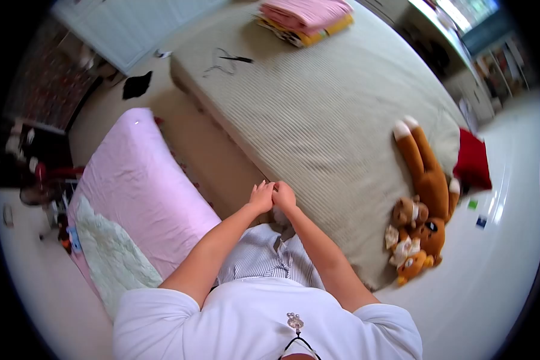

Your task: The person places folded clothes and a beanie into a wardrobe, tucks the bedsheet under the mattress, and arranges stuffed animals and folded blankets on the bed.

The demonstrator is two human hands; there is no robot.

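The left hand (pixel 261 197) and right hand (pixel 284 196) meet, fingers curled, though whether they pinch anything I cannot tell; beside them, the finely ribbed beige bed cover (pixel 318 138) spreads from eleven to four o'clock. Smooth lavender bedding (pixel 144 186) bulges at nine, crumpled pale-green cloth (pixel 111 246) at eight. Encumbering the cover are a soft folded pink quilt (pixel 309 13) at twelve and a long-limbed plush bear (pixel 429 174) at three.

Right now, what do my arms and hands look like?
Your arms come out of short, loose, plain white sleeves and are bare below them. Your left hand and right hand are ungloved, and nothing shows on either wrist. Details on the fingers are too small to tell.
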